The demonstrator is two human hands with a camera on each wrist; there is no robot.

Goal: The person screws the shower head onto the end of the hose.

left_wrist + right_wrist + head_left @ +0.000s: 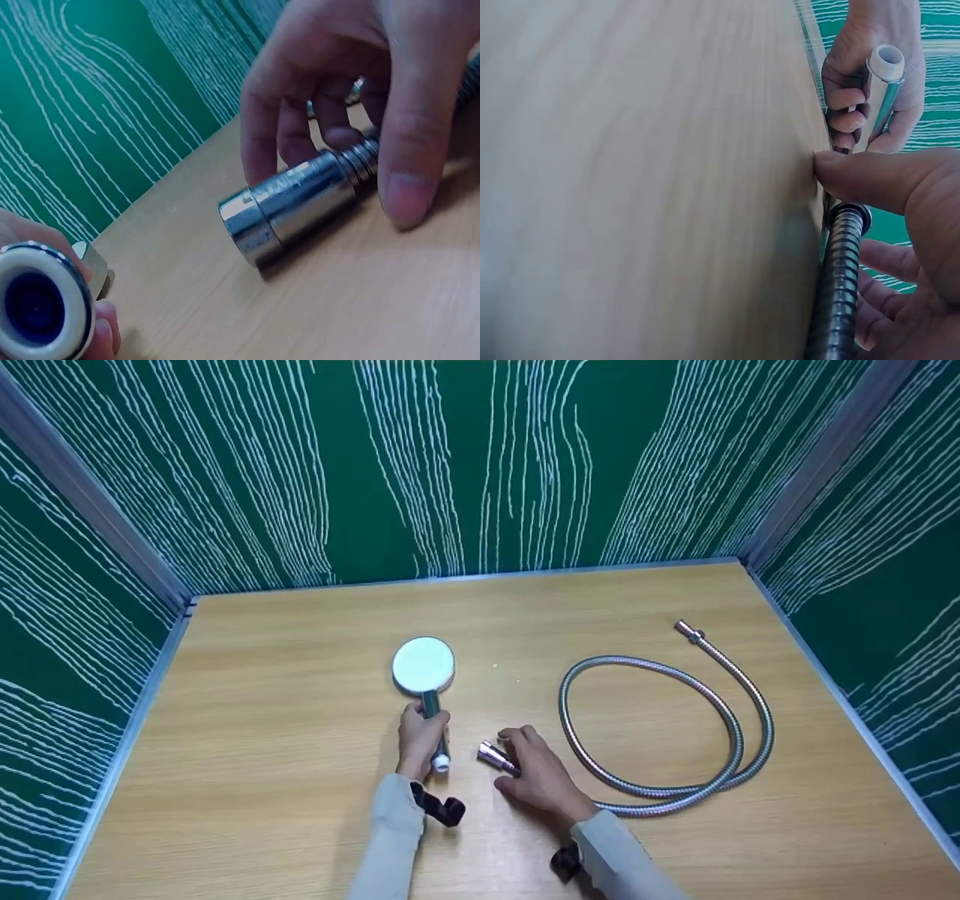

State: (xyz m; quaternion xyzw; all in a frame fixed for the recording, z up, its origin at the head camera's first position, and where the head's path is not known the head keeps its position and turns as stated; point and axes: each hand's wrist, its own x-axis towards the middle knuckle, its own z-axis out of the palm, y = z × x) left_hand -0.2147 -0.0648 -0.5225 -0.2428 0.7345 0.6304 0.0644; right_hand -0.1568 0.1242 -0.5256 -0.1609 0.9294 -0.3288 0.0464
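Observation:
My left hand (pixel 419 741) grips the handle of a shower head (pixel 424 664), whose round pale face points up in the head view. The handle's white threaded end (pixel 46 307) opens toward the left wrist camera. A coiled metal shower hose (pixel 739 735) lies to the right, its near end a shiny connector (pixel 296 206) on the table. Over that end hovers my right hand (pixel 544 776), thumb on one side and loosely bent fingers on the other. The thumb (pixel 877 180) stands apart from the hose, and nothing is pinched.
The hose's other end fitting (pixel 686 630) points toward the back of the wooden table (pixel 285 675). Green panels (pixel 465 465) with white streaks enclose the back and both sides. Dark camera straps (pixel 442 808) sit at both wrists.

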